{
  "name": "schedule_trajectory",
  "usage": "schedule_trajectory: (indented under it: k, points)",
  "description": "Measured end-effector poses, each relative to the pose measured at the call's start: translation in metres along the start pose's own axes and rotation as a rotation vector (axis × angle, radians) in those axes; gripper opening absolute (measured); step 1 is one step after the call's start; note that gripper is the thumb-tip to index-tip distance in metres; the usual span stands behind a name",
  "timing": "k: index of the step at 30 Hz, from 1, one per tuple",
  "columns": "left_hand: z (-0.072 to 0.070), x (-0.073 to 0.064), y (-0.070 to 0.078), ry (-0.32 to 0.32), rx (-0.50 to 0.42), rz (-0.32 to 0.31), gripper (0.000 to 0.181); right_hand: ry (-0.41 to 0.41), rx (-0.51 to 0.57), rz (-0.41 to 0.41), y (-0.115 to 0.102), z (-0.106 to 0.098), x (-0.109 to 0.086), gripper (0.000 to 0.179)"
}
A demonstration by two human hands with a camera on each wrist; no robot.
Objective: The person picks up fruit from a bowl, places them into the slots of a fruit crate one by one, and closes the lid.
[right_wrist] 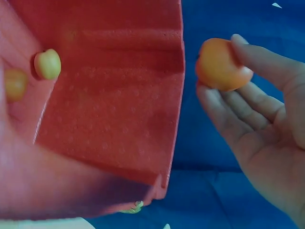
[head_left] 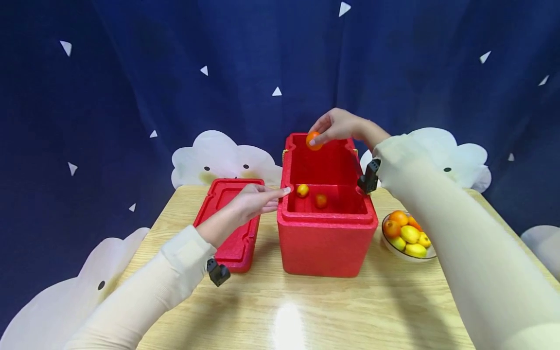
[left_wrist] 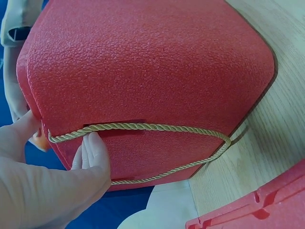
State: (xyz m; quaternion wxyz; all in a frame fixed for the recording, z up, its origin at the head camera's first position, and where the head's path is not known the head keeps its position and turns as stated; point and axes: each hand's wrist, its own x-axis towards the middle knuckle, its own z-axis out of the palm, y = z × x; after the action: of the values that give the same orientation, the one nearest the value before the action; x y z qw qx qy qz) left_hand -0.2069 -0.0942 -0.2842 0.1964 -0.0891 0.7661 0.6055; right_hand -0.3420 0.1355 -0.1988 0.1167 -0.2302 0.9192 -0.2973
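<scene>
Over the far end of an open red foam box [head_left: 328, 248], my right hand [head_left: 340, 127] pinches an orange [head_left: 313, 141] between thumb and fingertips. In the right wrist view the orange [right_wrist: 221, 64] shows a small dark stem spot. My left hand [head_left: 258, 199] holds the box's left rim, thumb at the top edge. Its fingers lie against the outer wall beside a twisted gold rope [left_wrist: 162, 127], as the left wrist view shows. Inside the box lie a yellow fruit with a reddish side [head_left: 302, 190] and an orange-coloured fruit [head_left: 321, 201], apart from each other.
A white bowl [head_left: 413, 257] of oranges and lemon-like yellow fruit stands right of the box, partly behind my right sleeve. The red lid [head_left: 232, 238] lies on the wooden table [head_left: 245, 311] at left, under my left forearm. Behind hangs a dark blue curtain [head_left: 245, 43].
</scene>
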Motion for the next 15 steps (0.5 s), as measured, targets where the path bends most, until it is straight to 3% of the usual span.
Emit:
schedule_trajectory:
  k: [9, 15]
  points:
    - [0.007, 0.001, -0.001, -0.01, -0.006, 0.014, 0.059, 0.026, 0.045, 0.015, 0.014, 0.006, 0.001, 0.039]
    - [0.007, 0.002, -0.001, -0.011, -0.012, 0.022, 0.059, -0.001, -0.049, 0.035, 0.021, 0.006, 0.003, 0.038]
